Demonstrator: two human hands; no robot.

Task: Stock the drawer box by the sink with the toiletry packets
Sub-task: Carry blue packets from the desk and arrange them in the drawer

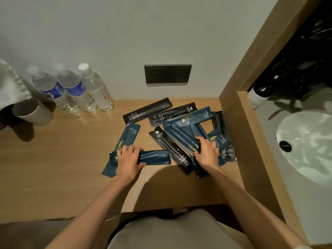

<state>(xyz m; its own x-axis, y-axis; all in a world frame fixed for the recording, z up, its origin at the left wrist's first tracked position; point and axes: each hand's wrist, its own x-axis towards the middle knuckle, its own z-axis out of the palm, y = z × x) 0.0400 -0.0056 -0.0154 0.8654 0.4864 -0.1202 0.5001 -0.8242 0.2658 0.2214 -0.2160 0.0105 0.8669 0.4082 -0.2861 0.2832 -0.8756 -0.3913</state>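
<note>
Several long toiletry packets, dark blue and black, lie scattered on the wooden counter point(53, 168). My left hand point(128, 159) is closed around a dark blue packet point(154, 157) that lies crosswise, over another blue packet point(128, 135). My right hand point(206, 151) grips the end of a blue packet point(179, 135) in the overlapping pile at the right. A black packet marked "TOOTH BRUSH" point(172, 151) lies between my hands. Two more black packets point(147, 110) rest near the wall. No drawer box is in view.
Three water bottles point(71, 87) stand at the back left beside a grey cup point(33, 111). A double wall socket point(168, 74) is above the counter. A wooden divider point(233, 114) separates the counter from the white sink point(305, 144) on the right.
</note>
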